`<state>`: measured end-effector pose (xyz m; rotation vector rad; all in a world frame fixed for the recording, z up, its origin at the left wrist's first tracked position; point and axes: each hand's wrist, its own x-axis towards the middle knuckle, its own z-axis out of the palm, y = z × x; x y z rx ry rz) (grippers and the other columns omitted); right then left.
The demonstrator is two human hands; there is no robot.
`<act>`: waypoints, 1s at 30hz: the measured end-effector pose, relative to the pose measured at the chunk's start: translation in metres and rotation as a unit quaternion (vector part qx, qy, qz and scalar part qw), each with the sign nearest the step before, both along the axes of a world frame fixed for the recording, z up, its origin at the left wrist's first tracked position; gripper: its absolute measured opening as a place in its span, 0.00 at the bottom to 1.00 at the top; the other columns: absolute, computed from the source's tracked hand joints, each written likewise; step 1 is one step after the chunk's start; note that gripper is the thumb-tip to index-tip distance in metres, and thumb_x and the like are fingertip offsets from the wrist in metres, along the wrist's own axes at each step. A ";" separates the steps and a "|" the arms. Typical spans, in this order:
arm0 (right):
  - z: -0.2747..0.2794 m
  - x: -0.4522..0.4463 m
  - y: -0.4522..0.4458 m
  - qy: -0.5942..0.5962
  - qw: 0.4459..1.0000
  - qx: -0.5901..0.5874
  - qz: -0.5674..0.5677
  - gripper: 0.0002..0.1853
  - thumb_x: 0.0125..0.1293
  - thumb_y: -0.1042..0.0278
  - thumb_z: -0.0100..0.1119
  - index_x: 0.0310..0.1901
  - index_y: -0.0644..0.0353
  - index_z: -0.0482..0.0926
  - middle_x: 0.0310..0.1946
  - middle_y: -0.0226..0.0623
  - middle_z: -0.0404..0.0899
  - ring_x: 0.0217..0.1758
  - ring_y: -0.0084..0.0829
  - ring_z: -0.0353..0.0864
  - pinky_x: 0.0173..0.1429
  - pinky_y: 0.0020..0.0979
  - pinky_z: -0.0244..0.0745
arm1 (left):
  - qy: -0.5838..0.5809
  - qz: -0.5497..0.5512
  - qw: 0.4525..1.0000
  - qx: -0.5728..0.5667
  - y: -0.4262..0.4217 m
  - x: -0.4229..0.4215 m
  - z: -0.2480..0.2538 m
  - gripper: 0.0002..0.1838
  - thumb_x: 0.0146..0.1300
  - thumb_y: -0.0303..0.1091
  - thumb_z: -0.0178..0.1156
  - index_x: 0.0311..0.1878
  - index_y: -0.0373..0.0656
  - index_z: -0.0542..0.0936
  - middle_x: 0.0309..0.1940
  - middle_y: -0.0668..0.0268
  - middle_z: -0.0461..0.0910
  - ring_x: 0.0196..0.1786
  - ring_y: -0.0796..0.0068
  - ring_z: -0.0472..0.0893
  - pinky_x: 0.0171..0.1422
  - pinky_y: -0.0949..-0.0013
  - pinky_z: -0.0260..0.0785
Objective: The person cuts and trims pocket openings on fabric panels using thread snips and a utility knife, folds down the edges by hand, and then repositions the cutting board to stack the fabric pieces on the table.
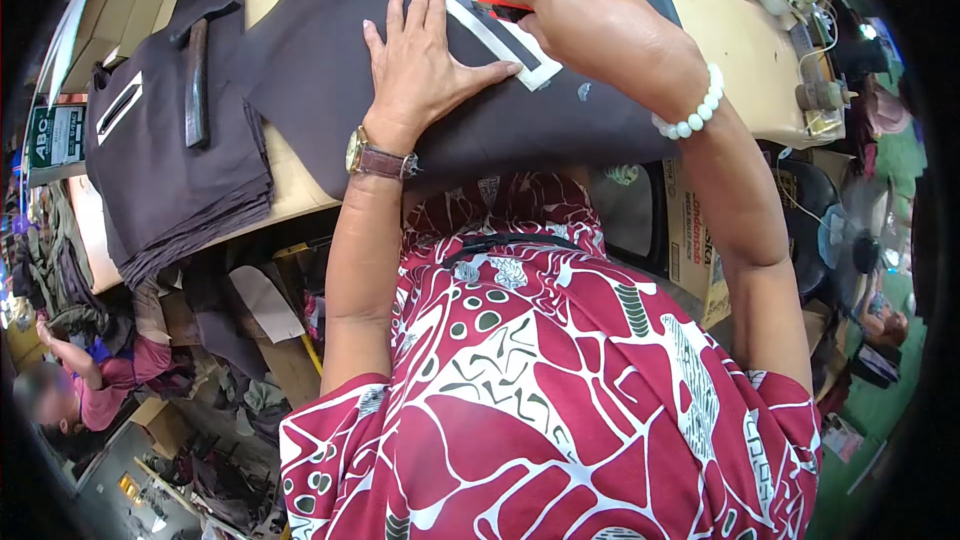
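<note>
My left hand (415, 70) lies flat with fingers spread on a dark brown fabric piece (320, 50). Its thumb and fingertips rest against a white rectangular frame (543, 72) that has a long slot showing dark cloth. In my right hand (605, 25) is a small tool with an orange-red and black handle (505, 6), gripped over the slot. The tool's tip is too small to make out. A watch circles my left wrist, and a pale bead bracelet my right.
Left on the table (290, 175) lies a stack of dark cut fabric (190, 195) with a hammer-like tool (197, 90) and another white slotted frame (121, 108) on it. A thread-holding device (815, 70) stands at the right edge. Another person (110, 370) is at lower left.
</note>
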<state>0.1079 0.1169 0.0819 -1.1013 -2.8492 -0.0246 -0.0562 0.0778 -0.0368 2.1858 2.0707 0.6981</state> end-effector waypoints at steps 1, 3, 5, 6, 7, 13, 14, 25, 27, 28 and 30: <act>0.000 0.002 -0.002 0.000 1.000 0.005 0.005 0.16 0.60 0.69 0.55 0.50 0.53 0.80 0.32 0.44 0.81 0.36 0.43 0.81 0.42 0.40 0.76 | 0.000 -0.001 1.000 0.002 0.000 0.000 -0.001 0.59 0.37 0.74 0.63 0.66 0.38 0.61 0.69 0.53 0.56 0.72 0.50 0.52 0.71 0.38 0.39; -0.002 0.003 -0.008 -0.001 0.999 -0.019 -0.034 0.13 0.58 0.71 0.55 0.45 0.56 0.81 0.33 0.46 0.82 0.36 0.43 0.83 0.41 0.39 0.78 | 0.000 -0.003 1.000 0.005 0.000 -0.001 -0.003 0.59 0.37 0.74 0.63 0.66 0.38 0.62 0.69 0.53 0.56 0.72 0.51 0.52 0.71 0.38 0.39; -0.003 0.007 -0.014 0.002 0.999 -0.022 -0.047 0.12 0.57 0.72 0.55 0.43 0.57 0.81 0.33 0.46 0.82 0.36 0.42 0.84 0.40 0.39 0.79 | 0.002 -0.002 1.000 0.000 0.000 0.000 0.001 0.59 0.37 0.73 0.63 0.66 0.38 0.61 0.69 0.53 0.56 0.72 0.51 0.52 0.71 0.38 0.40; -0.004 0.009 -0.018 0.006 0.999 -0.013 -0.041 0.12 0.57 0.72 0.55 0.43 0.57 0.81 0.33 0.45 0.82 0.36 0.42 0.84 0.40 0.39 0.78 | 0.004 -0.001 1.000 -0.003 -0.001 0.000 0.002 0.59 0.37 0.73 0.63 0.66 0.38 0.61 0.69 0.53 0.56 0.72 0.51 0.52 0.71 0.38 0.40; -0.004 0.012 -0.022 0.010 0.999 -0.005 -0.034 0.12 0.58 0.72 0.54 0.44 0.57 0.81 0.32 0.45 0.82 0.35 0.42 0.84 0.40 0.39 0.78 | 0.004 -0.001 1.000 -0.003 -0.001 0.000 0.002 0.59 0.37 0.73 0.63 0.66 0.37 0.61 0.69 0.53 0.56 0.72 0.51 0.52 0.71 0.38 0.40; 0.008 0.031 -0.055 -0.074 0.996 -0.012 -0.054 0.18 0.58 0.76 0.51 0.51 0.55 0.78 0.26 0.44 0.81 0.30 0.41 0.83 0.32 0.37 0.78 | 0.006 0.000 1.000 0.003 -0.001 0.000 0.000 0.60 0.37 0.73 0.63 0.67 0.37 0.61 0.69 0.53 0.57 0.72 0.51 0.52 0.70 0.36 0.41; 0.011 0.035 -0.060 -0.090 0.994 -0.007 -0.053 0.22 0.56 0.77 0.52 0.55 0.54 0.75 0.25 0.43 0.81 0.29 0.41 0.83 0.31 0.36 0.77 | 0.006 -0.001 1.000 0.005 -0.001 0.000 0.000 0.60 0.37 0.73 0.63 0.67 0.37 0.61 0.69 0.53 0.57 0.72 0.51 0.52 0.70 0.36 0.41; -0.014 0.103 0.023 0.237 0.912 -0.194 -0.274 0.18 0.63 0.55 0.54 0.41 0.65 0.79 0.28 0.48 0.80 0.33 0.46 0.81 0.42 0.36 0.76 | 0.010 0.099 0.990 0.100 0.011 -0.090 0.007 0.48 0.53 0.61 0.60 0.63 0.27 0.60 0.60 0.43 0.65 0.64 0.48 0.64 0.65 0.53 0.60; -0.045 0.111 0.049 0.254 0.922 -0.083 -0.279 0.20 0.64 0.52 0.53 0.39 0.65 0.79 0.30 0.49 0.79 0.35 0.46 0.80 0.43 0.38 0.75 | 0.043 0.201 0.978 -0.040 0.010 -0.114 0.003 0.46 0.57 0.62 0.56 0.64 0.31 0.59 0.63 0.48 0.64 0.67 0.48 0.60 0.63 0.43 0.59; -0.062 0.113 0.062 0.259 0.925 -0.045 -0.274 0.20 0.64 0.51 0.52 0.39 0.64 0.79 0.31 0.49 0.79 0.36 0.45 0.80 0.44 0.39 0.74 | 0.058 0.237 0.969 0.035 0.013 -0.128 -0.028 0.37 0.60 0.59 0.55 0.58 0.33 0.69 0.57 0.48 0.71 0.61 0.48 0.68 0.58 0.48 0.65; -0.082 0.113 0.071 0.248 0.929 0.014 -0.275 0.19 0.64 0.52 0.52 0.38 0.62 0.80 0.33 0.48 0.78 0.38 0.44 0.79 0.45 0.41 0.73 | -0.009 0.208 0.978 0.007 0.012 -0.124 -0.019 0.28 0.61 0.55 0.54 0.49 0.35 0.75 0.47 0.47 0.76 0.52 0.47 0.74 0.51 0.51 0.68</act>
